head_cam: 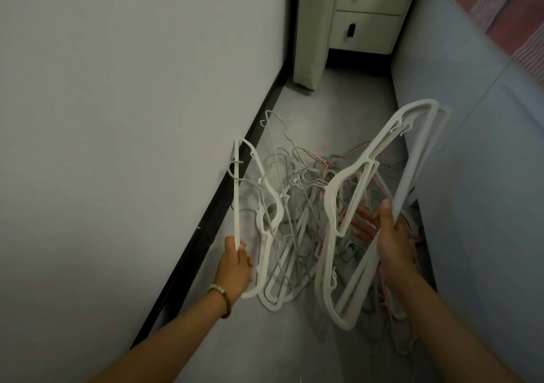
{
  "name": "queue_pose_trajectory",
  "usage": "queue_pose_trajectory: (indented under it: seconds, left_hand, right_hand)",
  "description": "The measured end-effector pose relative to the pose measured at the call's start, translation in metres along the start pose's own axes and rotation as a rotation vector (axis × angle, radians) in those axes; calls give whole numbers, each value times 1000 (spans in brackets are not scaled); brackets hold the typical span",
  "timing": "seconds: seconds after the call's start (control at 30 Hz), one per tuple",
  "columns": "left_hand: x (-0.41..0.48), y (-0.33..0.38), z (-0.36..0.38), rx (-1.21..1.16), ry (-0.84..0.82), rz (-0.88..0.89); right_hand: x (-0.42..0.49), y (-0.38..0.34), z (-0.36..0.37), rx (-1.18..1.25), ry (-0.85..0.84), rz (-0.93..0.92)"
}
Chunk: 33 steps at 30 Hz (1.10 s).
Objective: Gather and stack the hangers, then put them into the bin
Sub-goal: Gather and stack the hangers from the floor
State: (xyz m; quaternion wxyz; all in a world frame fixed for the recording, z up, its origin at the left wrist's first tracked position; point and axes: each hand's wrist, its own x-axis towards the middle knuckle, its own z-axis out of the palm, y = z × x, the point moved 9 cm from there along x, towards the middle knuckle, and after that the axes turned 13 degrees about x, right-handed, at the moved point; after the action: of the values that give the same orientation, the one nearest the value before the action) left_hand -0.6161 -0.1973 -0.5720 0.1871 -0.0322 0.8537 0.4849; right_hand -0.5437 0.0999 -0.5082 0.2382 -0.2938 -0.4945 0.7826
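A single white hanger (235, 200) is held by the left hand (237, 266). Its straight bar is pinched between the thumb and the curled fingers, and the hanger is kept almost upright, with its lower end down beside the wrist. A beaded bracelet (220, 296) is worn on that wrist.

A small stack of white hangers (412, 162) is gripped by the right hand (396, 247). The thumb is laid over the front of the bars and the fingers (365, 220) are spread behind them (how many hangers are in this stack cannot be counted surely). The stack is tilted, with its top leaned to the right and its bottom hung low near the floor (338, 103). The two held groups are kept apart, one at each side.

Between and below the hands a tangled pile of hangers (306, 194) is seen on the floor. White, grey-green, pink and thin metal ones are mixed in it, and their hooks are crossed over each other.

The pile is lain in a narrow passage. At the left a pale wall (132, 103) with a black baseboard (203, 229) is found, at the right the side of a bed (471, 191) with a striped cover (506, 14). A cabinet with two drawers (368, 8) is placed at the far end.
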Motion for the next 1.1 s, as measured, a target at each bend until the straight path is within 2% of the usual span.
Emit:
queue_pose_trajectory:
  seconds: [0.17,0.3,0.43,0.57,0.67,0.77,0.9,1.0,1.1]
  left_hand:
    - [7,-7,-2,-43,-126,-82]
    - [13,18,-9,-99,-92,-18]
    - [7,65,1,-187,-167,126]
    - [-9,110,21,-149,-209,332]
    - [-21,136,24,-46,-175,509]
    - [-31,157,36,152,-163,632]
    - [-31,136,64,374,-177,596]
    - [-32,94,88,512,-300,573]
    - [-36,63,105,380,-498,401]
  right_hand:
    - [2,13,-6,-47,-10,50]
    - [-3,21,-7,-71,-13,81]
    - [-4,20,-3,-96,-27,66]
    - [-4,10,0,-44,-22,60]
    - [-2,-10,1,26,10,24]
    - [-1,-18,2,40,21,1]
    - [-4,-11,-5,12,54,10]
    - [-4,-2,-11,8,74,36]
    - [-4,1,-11,-16,63,50]
